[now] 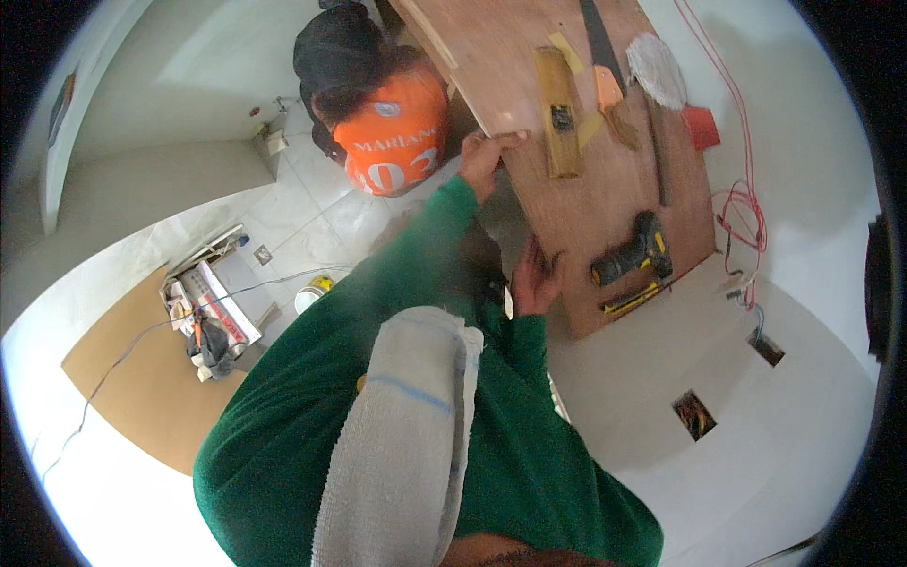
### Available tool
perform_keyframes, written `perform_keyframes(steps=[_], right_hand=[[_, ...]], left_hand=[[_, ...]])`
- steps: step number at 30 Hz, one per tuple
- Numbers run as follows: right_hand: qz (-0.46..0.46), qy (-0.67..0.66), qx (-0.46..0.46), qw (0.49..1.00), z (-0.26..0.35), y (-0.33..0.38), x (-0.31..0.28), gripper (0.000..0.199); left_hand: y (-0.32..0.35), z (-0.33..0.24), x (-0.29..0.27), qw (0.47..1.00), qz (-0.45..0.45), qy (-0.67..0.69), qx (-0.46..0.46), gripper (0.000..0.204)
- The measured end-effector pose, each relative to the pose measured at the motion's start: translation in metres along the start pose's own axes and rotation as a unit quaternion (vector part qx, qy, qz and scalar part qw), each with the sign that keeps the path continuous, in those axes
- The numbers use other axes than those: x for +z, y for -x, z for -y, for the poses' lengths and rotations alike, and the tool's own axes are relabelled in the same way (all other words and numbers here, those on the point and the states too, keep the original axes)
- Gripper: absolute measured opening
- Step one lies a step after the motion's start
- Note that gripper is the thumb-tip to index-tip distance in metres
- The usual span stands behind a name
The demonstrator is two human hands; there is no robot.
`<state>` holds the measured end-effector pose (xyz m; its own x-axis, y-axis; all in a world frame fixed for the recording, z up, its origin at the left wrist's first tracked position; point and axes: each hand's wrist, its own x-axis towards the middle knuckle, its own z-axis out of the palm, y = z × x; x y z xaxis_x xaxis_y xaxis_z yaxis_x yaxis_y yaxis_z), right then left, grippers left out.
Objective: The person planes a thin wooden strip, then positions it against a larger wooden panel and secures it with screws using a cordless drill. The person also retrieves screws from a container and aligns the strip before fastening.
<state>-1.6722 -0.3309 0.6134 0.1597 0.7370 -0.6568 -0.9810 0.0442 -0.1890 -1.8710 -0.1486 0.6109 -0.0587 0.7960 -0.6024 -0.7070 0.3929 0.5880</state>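
In the head view the person's left hand [487, 156] reaches far up in a green sleeve, its grip closed over the left edge of a brown plywood board [605, 198], thumb lying on the top face. The right hand [535, 281] sits nearer, at the board's lower left edge, fingers spread against the wood; whether its grip closes on the edge I cannot tell. The board runs from the far centre down to the right and serves as a desk for loose tools: a yellow and black cordless drill [631, 255] near its near end, a thin yellow and black hand tool [631, 300] just beside the near edge, a long wooden block [559, 111] with a small dark part on it further off, a handsaw with an orange handle [605, 71] beside that, and a whitish round pad [656, 68] at the far right. A red object [702, 127] touches the board's right edge, and red wire [742, 189] loops along the pale floor on the right. A grey-white towel with a blue stripe [406, 435] hangs over the person's shoulder. Another person in an orange shirt [392, 132] with white lettering crouches at the far left of the board. On the left, a flat brown cardboard sheet [142, 378] lies on the floor with a heap of long red and white packages [213, 317] at its far edge.
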Motion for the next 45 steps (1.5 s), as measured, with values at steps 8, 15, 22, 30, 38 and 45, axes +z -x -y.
perform_keyframes(steps=[8,15,22,30,38,45], right_hand=[[0.021,0.145,-0.069,0.987,0.044,0.079,-0.047,0.046],[0.06,-0.09,-0.222,0.969,0.04,0.08,-0.105,0.045],[0.095,-0.157,-0.336,0.924,0.017,0.033,-0.112,0.055],[0.126,-0.213,-0.346,0.905,0.017,0.008,-0.11,0.067],[0.156,-0.246,-0.368,0.883,0.013,-0.002,-0.106,0.064],[0.15,-0.184,-0.343,0.909,0.019,0.006,-0.115,0.06]], left_hand=[[-0.046,0.016,-0.047,0.987,0.136,0.066,-0.046,0.032],[-0.033,-0.018,-0.023,0.992,0.108,-0.038,-0.058,0.042],[-0.04,-0.028,-0.025,0.985,0.137,-0.094,-0.034,0.042],[-0.033,-0.036,-0.017,0.988,0.092,-0.122,-0.033,0.034],[-0.042,-0.036,-0.025,0.985,0.141,-0.083,-0.054,0.036],[-0.031,-0.021,-0.038,0.963,0.239,-0.12,0.042,0.052]])
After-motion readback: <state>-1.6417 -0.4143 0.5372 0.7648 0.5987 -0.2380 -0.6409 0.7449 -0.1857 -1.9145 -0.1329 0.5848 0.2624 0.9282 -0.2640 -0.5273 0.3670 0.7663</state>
